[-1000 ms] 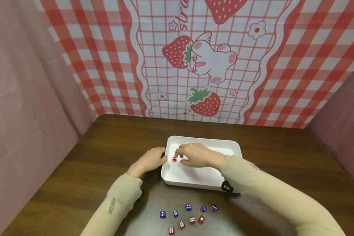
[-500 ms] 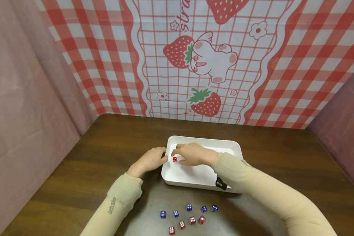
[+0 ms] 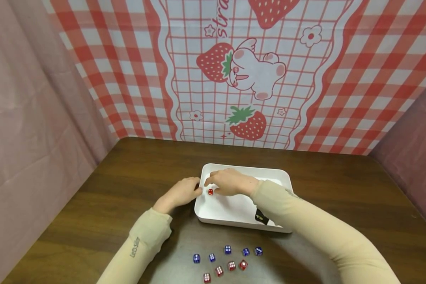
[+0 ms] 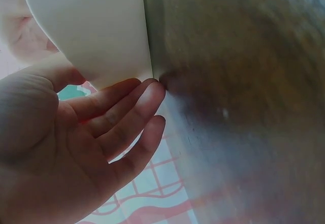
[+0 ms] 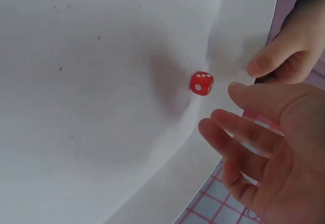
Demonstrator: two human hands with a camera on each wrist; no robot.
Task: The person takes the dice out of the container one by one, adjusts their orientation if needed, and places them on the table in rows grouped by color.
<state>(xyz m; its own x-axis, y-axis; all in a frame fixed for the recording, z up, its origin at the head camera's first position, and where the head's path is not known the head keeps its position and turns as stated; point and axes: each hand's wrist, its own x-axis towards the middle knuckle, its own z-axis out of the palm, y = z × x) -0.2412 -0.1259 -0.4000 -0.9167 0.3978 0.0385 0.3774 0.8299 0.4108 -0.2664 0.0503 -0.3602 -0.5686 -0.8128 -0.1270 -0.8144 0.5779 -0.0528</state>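
Note:
A white rectangular tray [image 3: 220,222] stands on the table, with one red die [image 3: 210,192] inside near its left end. My left hand [image 3: 182,193] holds that end wall: the left wrist view has the thumb over the rim of the tray [image 4: 96,26] and the fingers against its outside. Above the tray floor is my right hand [image 3: 230,181], its fingers spread and loosely bent. In the right wrist view, thumb and fingertips hover beside the red die [image 5: 202,83], with a gap between them and it and nothing in the grasp.
In front of the tray lie two loose rows of dice, several blue dice [image 3: 228,249] and several red dice [image 3: 219,270]. A strawberry-print checked cloth [image 3: 248,122] hangs behind the wooden table [image 3: 135,169]. Pink drapes [image 3: 39,98] flank it.
My right hand has shifted left and a little away from me over the tray, its fingers now around the red die's far side. Left hand, tray and dice stay practically put.

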